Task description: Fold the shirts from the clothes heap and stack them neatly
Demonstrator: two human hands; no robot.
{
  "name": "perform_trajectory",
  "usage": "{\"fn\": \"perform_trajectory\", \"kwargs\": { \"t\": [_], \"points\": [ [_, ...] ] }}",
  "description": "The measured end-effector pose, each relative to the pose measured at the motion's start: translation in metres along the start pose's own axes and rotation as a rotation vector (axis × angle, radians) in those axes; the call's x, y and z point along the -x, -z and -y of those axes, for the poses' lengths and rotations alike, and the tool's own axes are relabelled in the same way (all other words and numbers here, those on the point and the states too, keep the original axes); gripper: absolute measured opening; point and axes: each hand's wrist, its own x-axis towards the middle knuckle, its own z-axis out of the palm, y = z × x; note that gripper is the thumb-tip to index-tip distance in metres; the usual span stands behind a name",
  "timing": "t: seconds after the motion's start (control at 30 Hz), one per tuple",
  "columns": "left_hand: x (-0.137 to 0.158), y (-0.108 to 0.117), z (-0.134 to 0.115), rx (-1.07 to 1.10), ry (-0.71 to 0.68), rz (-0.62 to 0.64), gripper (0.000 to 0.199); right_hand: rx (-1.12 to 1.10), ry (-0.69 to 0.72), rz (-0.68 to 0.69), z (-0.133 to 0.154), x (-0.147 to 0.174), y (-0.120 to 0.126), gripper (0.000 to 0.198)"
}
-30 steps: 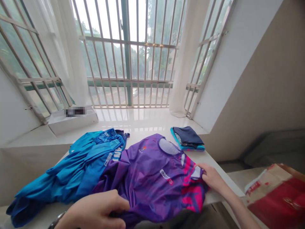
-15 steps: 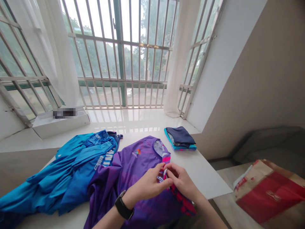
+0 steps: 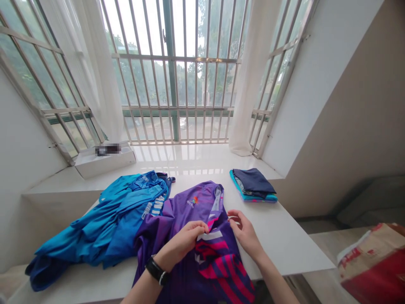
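Observation:
A purple sports shirt (image 3: pixel 190 223) with a small colourful logo lies on the white surface. Its right side is turned over, showing pink stripes and a white band. My left hand (image 3: pixel 186 238), a black watch on its wrist, is closed, pinching the pink-striped fabric near the collar. Just right of the shirt's edge, my right hand (image 3: pixel 243 234) is open, its fingers bent and apart. Beside the purple shirt on the left spreads a crumpled pile of blue clothing (image 3: pixel 123 215) with white lettering.
Folded clothes (image 3: pixel 253 183), navy over turquoise, are stacked at the right. A white box (image 3: pixel 104 164) with a blurred item stands on the sill (image 3: pixel 180 154) before the barred window. A red and brown paper bag (image 3: pixel 376 261) sits lower right, past the surface's edge.
My hands have moved apart; the right one has let go of the fabric. The shirt's striped side is folded over further toward the left. The view has shifted slightly left.

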Motion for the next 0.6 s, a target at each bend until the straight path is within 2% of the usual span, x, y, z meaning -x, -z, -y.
{"fn": "perform_trajectory", "kwargs": {
  "t": [0.17,0.33,0.4,0.47,0.53,0.6],
  "points": [
    [-0.012,-0.003,0.01,0.007,-0.098,-0.136,0.031,0.045,0.038,0.125,-0.008,0.012,-0.019,0.028],
    [-0.02,-0.007,0.0,-0.121,-0.153,-0.251,0.058,-0.124,0.064,0.224,-0.01,0.023,-0.038,0.036],
    [-0.024,-0.007,-0.002,-0.066,-0.129,-0.238,0.063,-0.141,0.079,0.192,-0.012,0.021,-0.035,0.036],
    [-0.025,-0.005,-0.002,0.006,-0.092,-0.198,0.064,-0.088,0.103,0.09,-0.016,0.015,-0.027,0.035],
    [-0.023,-0.003,-0.001,0.069,-0.079,-0.168,0.062,0.036,0.148,-0.015,-0.019,0.008,-0.016,0.036],
    [-0.019,-0.003,-0.002,0.115,-0.08,-0.167,0.06,0.202,0.232,-0.049,-0.019,0.002,-0.008,0.038]
  ]
}}
